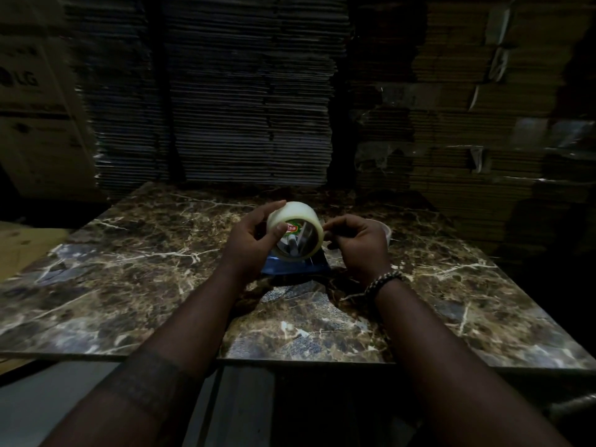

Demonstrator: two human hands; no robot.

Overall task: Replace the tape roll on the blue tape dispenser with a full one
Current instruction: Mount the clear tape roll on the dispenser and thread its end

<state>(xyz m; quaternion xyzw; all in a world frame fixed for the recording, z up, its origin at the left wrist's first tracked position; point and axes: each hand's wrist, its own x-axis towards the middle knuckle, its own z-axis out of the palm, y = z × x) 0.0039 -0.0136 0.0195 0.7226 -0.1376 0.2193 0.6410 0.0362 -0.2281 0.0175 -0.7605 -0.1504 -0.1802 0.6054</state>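
Full tape roll [295,229] up off the bench [129,269], held just above the blue tape dispenser [295,267]. Left hand [254,243] wrapped round the roll's near side, fingers [269,208] curled over the top, thumb on the printed core. Right hand [358,245] just right of the roll, fingers pinched shut at its edge, probably on the loose tape end, though too dim to tell for sure. Something pale, perhaps the old roll [385,230], peeking out behind that hand, right of the dispenser.

Risk from here, by the look of it: tape end sticking back on the roll or folding on itself if the pinch slackens; roll seated backwards, sticky side wrong. Dim light no help.

Plenty of bare bench left and right of the dispenser; near edge well clear; stacked cardboard [225,108] behind the far edge.
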